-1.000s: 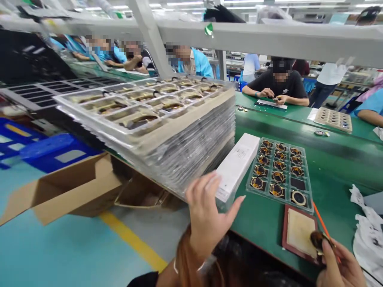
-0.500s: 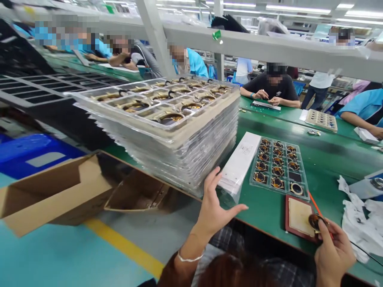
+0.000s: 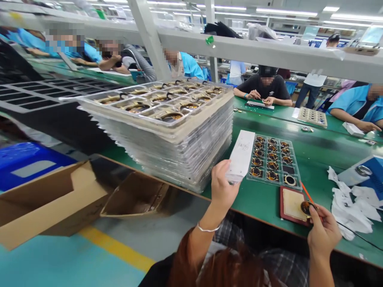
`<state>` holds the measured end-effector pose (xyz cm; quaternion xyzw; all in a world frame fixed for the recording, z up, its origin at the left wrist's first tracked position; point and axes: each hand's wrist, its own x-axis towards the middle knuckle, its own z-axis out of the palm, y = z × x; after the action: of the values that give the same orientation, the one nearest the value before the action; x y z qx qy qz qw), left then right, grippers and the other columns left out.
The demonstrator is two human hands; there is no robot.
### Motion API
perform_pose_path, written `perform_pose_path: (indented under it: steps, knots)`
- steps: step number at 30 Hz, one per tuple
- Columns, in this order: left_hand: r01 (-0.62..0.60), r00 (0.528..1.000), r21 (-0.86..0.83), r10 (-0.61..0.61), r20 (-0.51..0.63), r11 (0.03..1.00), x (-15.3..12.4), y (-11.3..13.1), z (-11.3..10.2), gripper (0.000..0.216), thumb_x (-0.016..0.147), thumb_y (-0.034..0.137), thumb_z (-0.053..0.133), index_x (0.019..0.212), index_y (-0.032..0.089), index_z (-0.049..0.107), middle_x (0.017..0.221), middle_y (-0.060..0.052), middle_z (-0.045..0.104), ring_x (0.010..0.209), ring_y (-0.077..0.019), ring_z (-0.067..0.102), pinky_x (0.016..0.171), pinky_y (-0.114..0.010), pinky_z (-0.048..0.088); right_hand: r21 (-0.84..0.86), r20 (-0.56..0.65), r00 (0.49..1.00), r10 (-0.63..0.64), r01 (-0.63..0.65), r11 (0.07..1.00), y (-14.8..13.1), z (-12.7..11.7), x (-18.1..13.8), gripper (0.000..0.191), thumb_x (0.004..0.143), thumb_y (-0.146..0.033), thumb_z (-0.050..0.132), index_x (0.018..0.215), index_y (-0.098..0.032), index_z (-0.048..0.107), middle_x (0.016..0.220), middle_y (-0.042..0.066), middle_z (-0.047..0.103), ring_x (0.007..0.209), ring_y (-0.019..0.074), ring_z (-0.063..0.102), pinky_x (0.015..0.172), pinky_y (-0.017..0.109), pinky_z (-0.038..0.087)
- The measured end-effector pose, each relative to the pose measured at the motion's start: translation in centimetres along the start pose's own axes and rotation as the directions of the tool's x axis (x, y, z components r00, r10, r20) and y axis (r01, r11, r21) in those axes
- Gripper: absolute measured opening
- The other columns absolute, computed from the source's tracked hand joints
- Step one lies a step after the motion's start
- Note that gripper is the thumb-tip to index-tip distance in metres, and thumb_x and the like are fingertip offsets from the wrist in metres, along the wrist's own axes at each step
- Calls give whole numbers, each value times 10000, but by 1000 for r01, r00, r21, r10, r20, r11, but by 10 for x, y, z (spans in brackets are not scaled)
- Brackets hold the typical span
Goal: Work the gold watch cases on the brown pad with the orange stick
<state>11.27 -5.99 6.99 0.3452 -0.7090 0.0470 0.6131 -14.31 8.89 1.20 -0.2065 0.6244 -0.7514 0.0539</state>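
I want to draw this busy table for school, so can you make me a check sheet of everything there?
surface: green table, long and shared.
job's things: white box; round piece; red-edged pad; tray of round pieces.
clutter: stack of clear trays; crumpled cloths; orange stick.
grips: left hand closed on the white box's near end; right hand pinches the round piece by the pad.
cables: nothing seen.
surroundings: cardboard boxes on the floor; people across the table.
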Motion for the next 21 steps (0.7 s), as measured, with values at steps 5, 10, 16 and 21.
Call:
perform_pose_path:
  steps: [5, 10, 16, 21]
  knots:
    - [-81, 994, 143, 68, 89, 986, -8, 2, -11, 357, 824, 55, 658, 1155, 150, 565, 1137, -154, 603, 1087, -283, 578, 927, -446, 514, -5, 44, 998, 37, -37, 999, -2, 1, -1, 405, 661, -423, 860, 910, -144, 705, 761, 2, 637, 605, 108, 538, 514, 218, 438]
    - [-181, 982, 163, 170, 81, 970, 0, -12, -12, 245, 832, -14, 584, 990, 168, 628, 1017, -115, 646, 1014, -260, 607, 899, -424, 520, 51, 52, 993, 110, -112, 992, -9, 7, 0, 413, 602, -416, 871, 866, -144, 709, 721, 4, 642, 592, 110, 541, 498, 214, 414]
    - [-185, 968, 216, 141, 206, 959, 17, -2, -28, 202, 841, 168, 704, 1028, 113, 655, 1050, -199, 662, 1087, -372, 605, 928, -548, 505, 89, 107, 968, 229, -239, 967, -24, 8, 5, 406, 562, -415, 872, 822, -144, 719, 637, -9, 616, 519, 97, 483, 461, 217, 384]
    - [-306, 927, 2, 298, 230, 952, 7, 54, -25, 438, 749, 253, 826, 1110, 100, 630, 1148, -216, 635, 1225, -388, 541, 1087, -608, 392, 119, 176, 933, 314, -337, 934, -42, 11, 6, 381, 537, -388, 887, 782, -151, 717, 617, -9, 618, 499, 87, 468, 448, 203, 366]
